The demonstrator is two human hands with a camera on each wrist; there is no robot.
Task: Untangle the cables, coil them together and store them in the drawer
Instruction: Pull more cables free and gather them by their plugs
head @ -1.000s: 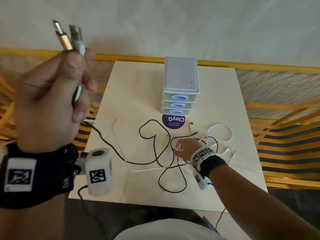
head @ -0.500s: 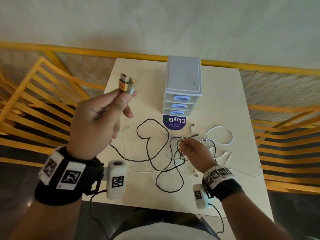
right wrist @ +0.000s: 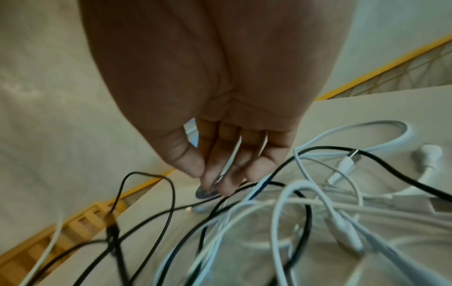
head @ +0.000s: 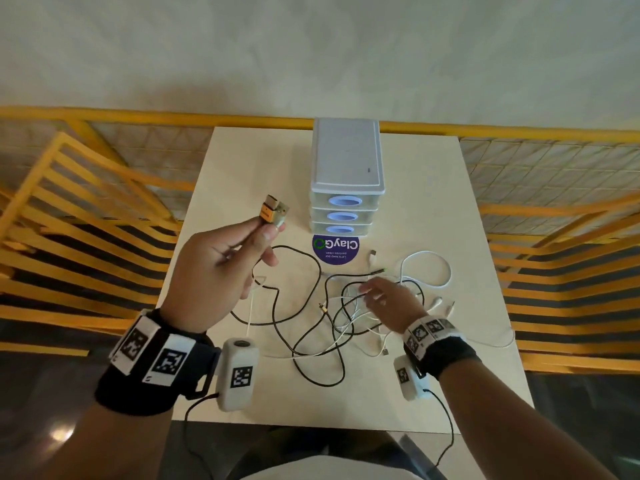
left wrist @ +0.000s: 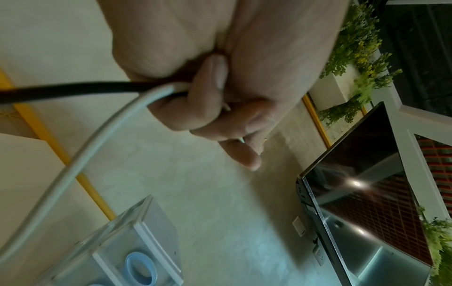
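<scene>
Now the left hand (head: 211, 271) sits lower and nearer the drawer unit (head: 347, 174) than it did a second ago, when it was raised high at the left of the head view. It pinches two plug ends (head: 273, 213) side by side between thumb and fingers (head: 268, 232); the left wrist view shows a black cable (left wrist: 73, 89) and a white cable (left wrist: 80, 160) running out of the closed grip. With the drop, the slack in both leads has come back, and they trail down onto the bench (head: 478, 306) toward the knot.

Meanwhile the right hand (head: 388, 299) has let go. Half a second ago its fingers were closed on strands at the middle of the tangle (head: 353, 313); now they are loosely spread just above it, and the right wrist view shows fingertips (right wrist: 226, 185) near a black strand with nothing gripped.

So the pull-through attempt seems to have paused rather than succeeded: black and white loops remain crossed over each other between the purple sticker (head: 335, 249) and the bench's near edge, with free plugs lying at the right. Untangling is, by my reading, early; coiling has not begun, and all three drawers are closed. The right hand likely needs a fresh hold on whichever loop traps the two held leads.
</scene>
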